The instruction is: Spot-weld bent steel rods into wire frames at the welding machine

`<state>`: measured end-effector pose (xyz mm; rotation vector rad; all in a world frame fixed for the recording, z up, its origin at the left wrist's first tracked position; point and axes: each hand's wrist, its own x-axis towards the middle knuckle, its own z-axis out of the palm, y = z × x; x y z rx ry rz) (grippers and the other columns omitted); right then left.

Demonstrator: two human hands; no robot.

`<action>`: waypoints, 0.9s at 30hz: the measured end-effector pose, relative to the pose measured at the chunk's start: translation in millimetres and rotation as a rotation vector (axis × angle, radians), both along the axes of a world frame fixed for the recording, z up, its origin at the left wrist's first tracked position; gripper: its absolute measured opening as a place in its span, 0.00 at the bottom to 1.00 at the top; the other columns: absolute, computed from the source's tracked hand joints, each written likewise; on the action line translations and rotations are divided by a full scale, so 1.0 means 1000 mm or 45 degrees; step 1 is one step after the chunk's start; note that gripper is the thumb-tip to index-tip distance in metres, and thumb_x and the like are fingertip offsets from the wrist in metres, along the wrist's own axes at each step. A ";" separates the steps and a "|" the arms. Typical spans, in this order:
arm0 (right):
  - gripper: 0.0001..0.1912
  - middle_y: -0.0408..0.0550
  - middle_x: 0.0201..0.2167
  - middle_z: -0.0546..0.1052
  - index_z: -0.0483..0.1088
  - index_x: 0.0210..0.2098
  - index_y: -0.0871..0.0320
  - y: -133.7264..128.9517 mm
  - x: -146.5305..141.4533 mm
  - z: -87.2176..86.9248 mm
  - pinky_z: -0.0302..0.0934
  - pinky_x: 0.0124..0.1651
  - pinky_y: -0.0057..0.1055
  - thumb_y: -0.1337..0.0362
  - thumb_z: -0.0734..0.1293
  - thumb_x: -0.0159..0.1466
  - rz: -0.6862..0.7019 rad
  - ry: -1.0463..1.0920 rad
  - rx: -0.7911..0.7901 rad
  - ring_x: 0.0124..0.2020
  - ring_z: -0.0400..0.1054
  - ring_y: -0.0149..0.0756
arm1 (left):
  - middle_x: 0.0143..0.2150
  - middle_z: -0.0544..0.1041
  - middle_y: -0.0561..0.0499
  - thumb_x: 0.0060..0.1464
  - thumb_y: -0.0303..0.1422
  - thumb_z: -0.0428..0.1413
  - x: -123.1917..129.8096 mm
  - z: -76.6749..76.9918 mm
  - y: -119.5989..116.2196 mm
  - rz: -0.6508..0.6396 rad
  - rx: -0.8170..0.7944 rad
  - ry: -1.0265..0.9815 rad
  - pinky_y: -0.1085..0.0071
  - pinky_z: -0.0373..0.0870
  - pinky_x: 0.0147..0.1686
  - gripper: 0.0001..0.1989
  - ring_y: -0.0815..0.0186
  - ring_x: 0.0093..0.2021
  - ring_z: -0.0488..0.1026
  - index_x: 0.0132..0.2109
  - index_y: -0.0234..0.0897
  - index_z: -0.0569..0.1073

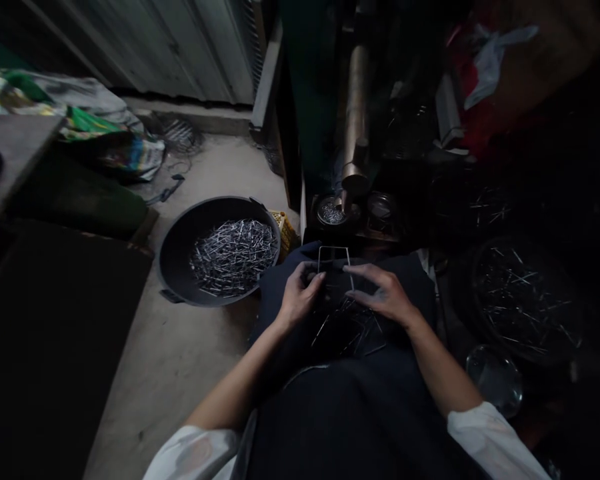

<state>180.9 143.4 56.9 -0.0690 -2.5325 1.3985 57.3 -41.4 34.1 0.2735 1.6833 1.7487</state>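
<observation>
A thin bent metal wire (334, 248), shaped like a squared U with its closed side away from me, is held up between my hands. My left hand (301, 291) pinches its left leg between thumb and fingers. On the other side, my right hand (383, 292) has thumb and forefinger at the right leg. Below them, several loose wire pieces (363, 327) lie in the dark lap of my apron (340, 413). Beyond the wire, a brass-coloured machine part (355, 127) points down at a small round dish (332, 211) of small metal pieces.
At the left, a large black basin (167, 257) holds many metal pieces, with a yellow basket (286, 230) behind it. Another dark container (480, 293) of wires and a clear bowl (495, 379) are at the right. A table edge (25, 147) juts in at far left.
</observation>
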 end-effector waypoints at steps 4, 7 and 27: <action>0.27 0.49 0.55 0.79 0.70 0.61 0.48 -0.003 -0.014 -0.006 0.67 0.60 0.42 0.60 0.74 0.63 0.075 0.080 0.058 0.55 0.74 0.43 | 0.26 0.71 0.58 0.54 0.45 0.64 0.006 0.002 0.006 0.007 0.068 -0.001 0.76 0.70 0.21 0.19 0.73 0.20 0.67 0.44 0.37 0.69; 0.26 0.49 0.56 0.78 0.70 0.62 0.48 -0.002 -0.016 -0.010 0.67 0.60 0.42 0.61 0.72 0.65 0.055 0.086 0.054 0.56 0.74 0.42 | 0.28 0.72 0.57 0.55 0.44 0.63 0.008 0.003 0.008 0.043 0.089 0.004 0.78 0.68 0.22 0.18 0.73 0.22 0.68 0.45 0.38 0.70; 0.25 0.49 0.57 0.78 0.70 0.61 0.48 0.003 -0.024 -0.007 0.67 0.60 0.42 0.64 0.71 0.65 0.051 0.193 0.143 0.57 0.73 0.40 | 0.31 0.75 0.54 0.55 0.44 0.63 0.000 -0.001 0.020 0.087 0.042 0.115 0.76 0.68 0.29 0.18 0.70 0.28 0.71 0.46 0.39 0.70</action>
